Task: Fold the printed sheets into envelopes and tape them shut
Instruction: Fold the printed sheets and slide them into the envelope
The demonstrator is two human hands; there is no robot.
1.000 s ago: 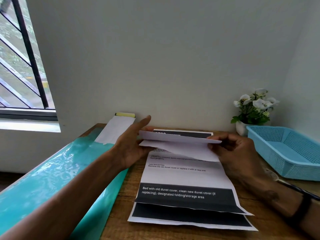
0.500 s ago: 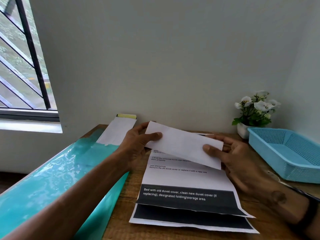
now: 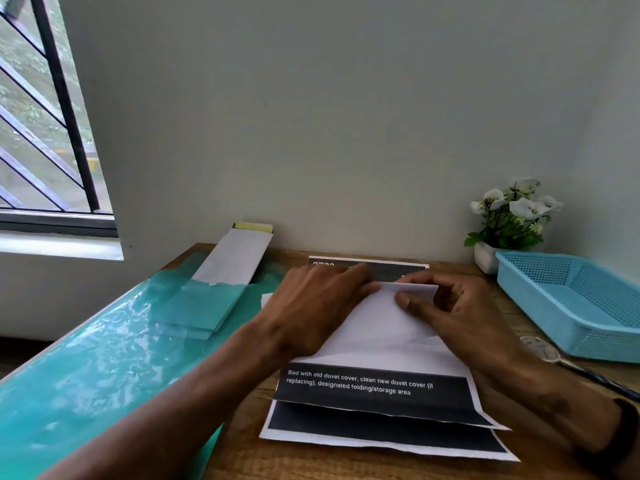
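A printed sheet (image 3: 375,384) with black bands and white text lies on the wooden desk, on top of another printed sheet (image 3: 381,434). Its top part is folded down, white back (image 3: 377,334) facing up. My left hand (image 3: 311,306) lies flat on the left of the folded flap, pressing it. My right hand (image 3: 446,306) rests on the flap's right side, thumb on the paper near the fold line. White envelopes (image 3: 235,256) with a yellow strip at the far end lie at the back left, partly tucked in a teal plastic folder (image 3: 104,358).
A blue plastic basket (image 3: 571,299) stands at the right, with a white flower pot (image 3: 509,220) behind it. Scissors (image 3: 554,355) lie by my right forearm. A wall runs along the desk's far edge; a barred window is at the left.
The flap that I held raised off the sheet has come down flat. Both hands dropped onto it and now press it against the sheet.
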